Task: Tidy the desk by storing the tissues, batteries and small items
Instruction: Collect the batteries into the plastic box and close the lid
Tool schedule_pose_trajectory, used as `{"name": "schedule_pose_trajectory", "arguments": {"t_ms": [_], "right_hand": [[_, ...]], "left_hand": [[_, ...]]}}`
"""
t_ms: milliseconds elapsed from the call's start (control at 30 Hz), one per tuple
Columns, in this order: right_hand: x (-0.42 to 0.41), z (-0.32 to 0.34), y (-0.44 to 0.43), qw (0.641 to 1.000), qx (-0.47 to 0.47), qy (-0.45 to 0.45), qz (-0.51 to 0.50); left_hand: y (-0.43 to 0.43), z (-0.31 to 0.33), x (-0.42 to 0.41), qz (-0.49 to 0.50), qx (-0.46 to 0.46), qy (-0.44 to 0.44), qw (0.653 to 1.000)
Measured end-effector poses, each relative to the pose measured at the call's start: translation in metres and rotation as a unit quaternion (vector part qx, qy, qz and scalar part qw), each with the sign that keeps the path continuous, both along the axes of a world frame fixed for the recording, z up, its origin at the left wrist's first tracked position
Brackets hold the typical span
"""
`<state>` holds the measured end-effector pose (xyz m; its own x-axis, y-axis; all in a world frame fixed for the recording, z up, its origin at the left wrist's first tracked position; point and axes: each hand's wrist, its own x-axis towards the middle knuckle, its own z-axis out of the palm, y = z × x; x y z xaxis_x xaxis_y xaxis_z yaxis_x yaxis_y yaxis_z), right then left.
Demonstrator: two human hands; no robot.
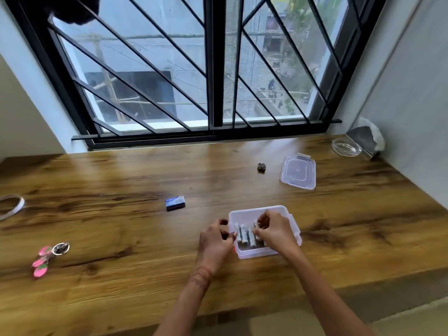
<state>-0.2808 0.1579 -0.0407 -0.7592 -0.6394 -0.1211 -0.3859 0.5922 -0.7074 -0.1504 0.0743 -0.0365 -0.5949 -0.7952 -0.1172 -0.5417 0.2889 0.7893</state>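
The surface (121, 238) is dark-grained wood with a soft sheen, the box (257, 209) and the loose lid (298, 171) are smooth translucent plastic, the batteries (243, 235) have glossy white wrappers, the key ring (61, 248) is shiny metal with glossy pink tags (41, 265), the dish (346, 147) clear glass.

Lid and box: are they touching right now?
Apart. The head view shows a stretch of bare desk between the lid and the box.

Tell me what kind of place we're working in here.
Probably a room in a home: a wooden desk against a barred window above a street, with a keychain and a clear box of batteries on it.
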Motion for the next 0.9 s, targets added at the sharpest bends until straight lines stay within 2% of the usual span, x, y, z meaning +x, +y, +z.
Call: {"name": "schedule_pose_trajectory", "arguments": {"t_ms": [133, 300, 367, 533, 733, 900], "right_hand": [[-0.005, 0.002, 0.003, 0.999, -0.026, 0.032, 0.007], [-0.021, 0.019, 0.007, 0.979, -0.165, 0.116, 0.0], [-0.04, 0.023, 0.006, 0.974, -0.18, 0.139, -0.02], [-0.107, 0.007, -0.001, 0.983, -0.088, 0.15, -0.055], [-0.157, -0.034, -0.004, 0.976, 0.09, 0.197, 0.001], [-0.164, -0.042, 0.003, 0.94, 0.069, 0.335, -0.006]], "left_hand": [[0.0, 0.0, -0.003, 0.035, 0.031, -0.006, 0.999], [-0.002, -0.001, -0.003, 0.041, 0.06, -0.008, 0.997], [-0.005, 0.0, -0.004, 0.041, 0.083, -0.003, 0.996], [-0.016, 0.009, -0.012, 0.032, 0.195, -0.027, 0.98], [-0.027, 0.015, -0.016, 0.01, 0.251, -0.057, 0.966], [-0.026, 0.013, -0.012, 0.02, 0.276, -0.031, 0.961]]}}
